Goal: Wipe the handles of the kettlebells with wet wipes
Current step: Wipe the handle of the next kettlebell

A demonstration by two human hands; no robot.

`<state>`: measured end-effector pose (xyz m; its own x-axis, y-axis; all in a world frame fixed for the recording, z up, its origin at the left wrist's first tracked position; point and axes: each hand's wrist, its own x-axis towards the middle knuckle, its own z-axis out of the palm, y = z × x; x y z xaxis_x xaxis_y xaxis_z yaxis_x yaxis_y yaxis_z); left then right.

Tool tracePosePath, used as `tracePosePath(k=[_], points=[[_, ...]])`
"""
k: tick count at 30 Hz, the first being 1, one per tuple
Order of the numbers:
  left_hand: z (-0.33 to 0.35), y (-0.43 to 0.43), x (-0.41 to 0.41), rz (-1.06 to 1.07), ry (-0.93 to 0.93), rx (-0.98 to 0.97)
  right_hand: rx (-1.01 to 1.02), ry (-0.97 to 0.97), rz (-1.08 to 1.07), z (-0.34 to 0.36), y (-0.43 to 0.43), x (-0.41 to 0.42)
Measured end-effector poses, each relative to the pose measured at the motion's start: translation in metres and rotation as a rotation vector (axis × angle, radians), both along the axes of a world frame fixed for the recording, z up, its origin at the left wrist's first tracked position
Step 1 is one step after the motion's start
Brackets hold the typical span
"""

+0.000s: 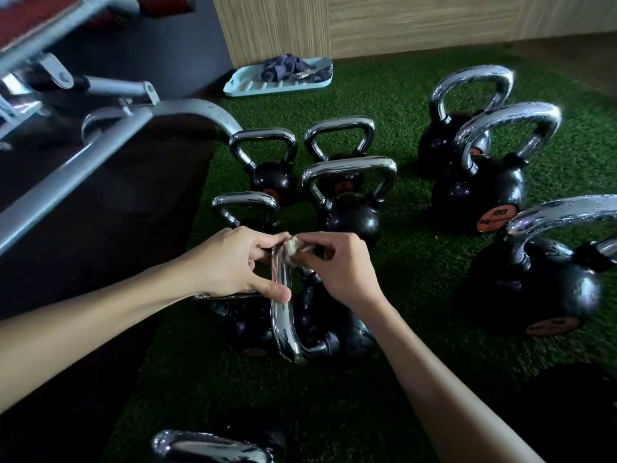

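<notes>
Several black kettlebells with chrome handles stand on green turf. The nearest kettlebell sits below my hands, its chrome handle rising toward me. My left hand pinches the top of this handle between thumb and fingers. My right hand holds a crumpled whitish wet wipe against the handle's top bend, next to my left fingers. Another kettlebell stands just behind my hands, and larger ones stand to the right.
A grey metal rack frame runs along the left over a dark mat. A light blue tray with a dark cloth lies by the wooden wall. Another chrome handle shows at the bottom edge.
</notes>
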<state>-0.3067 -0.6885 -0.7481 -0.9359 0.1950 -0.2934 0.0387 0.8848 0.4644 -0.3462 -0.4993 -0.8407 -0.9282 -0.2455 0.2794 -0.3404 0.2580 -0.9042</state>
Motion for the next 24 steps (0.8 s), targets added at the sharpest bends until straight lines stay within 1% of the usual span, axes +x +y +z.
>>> tracePosePath(k=[6, 8, 10, 12, 15, 17, 20, 24], points=[[-0.001, -0.008, -0.002, -0.025, -0.028, 0.024, 0.007, -0.050, 0.155, -0.002, 0.022, 0.044], [-0.004, -0.010, -0.003, -0.031, -0.023, 0.043, 0.026, -0.036, 0.145, 0.001, 0.023, 0.044], [-0.006, -0.009, -0.004, -0.030, 0.000, 0.073, 0.005, -0.027, 0.073, 0.007, 0.020, 0.037], [-0.005, -0.004, -0.006, -0.049, 0.022, 0.077, -0.008, -0.035, 0.044, 0.014, 0.020, 0.033], [0.001, 0.004, -0.011, -0.087, 0.033, 0.051, -0.009, -0.050, 0.096, 0.015, 0.033, 0.044], [0.003, 0.006, -0.013, -0.096, 0.021, 0.035, 0.029, -0.052, 0.155, 0.009, 0.045, 0.061], [0.003, 0.003, -0.015, -0.078, 0.019, 0.029, 0.104, -0.003, 0.212, -0.004, 0.055, 0.080], [0.001, 0.000, -0.018, -0.087, 0.015, 0.022, 0.117, 0.119, 0.200, -0.003, 0.055, 0.082]])
